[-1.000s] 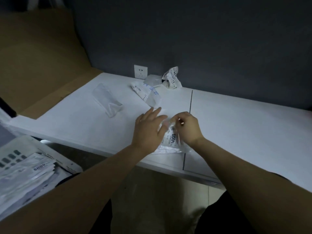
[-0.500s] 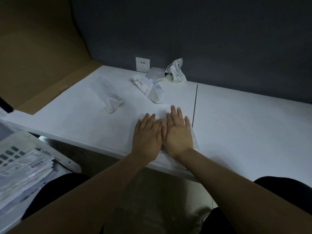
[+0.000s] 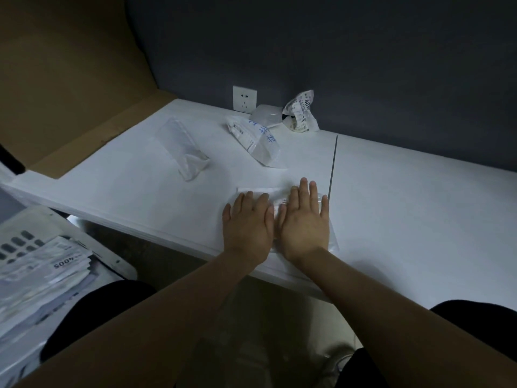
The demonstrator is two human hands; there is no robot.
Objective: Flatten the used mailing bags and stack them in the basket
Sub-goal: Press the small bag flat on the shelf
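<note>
The top bag (image 3: 56,264) of the pile in the basket (image 3: 120,266) shows the number "4005", upside down. The crumpled bag (image 3: 300,113) at the back of the table (image 3: 419,205) shows the big digits "40", and its small print is too tiny to read. The long bag (image 3: 256,138) in the middle has blue handwriting that cannot be made out. The flat bag (image 3: 257,190) at the near edge has small dark print, too blurry to read.
</note>
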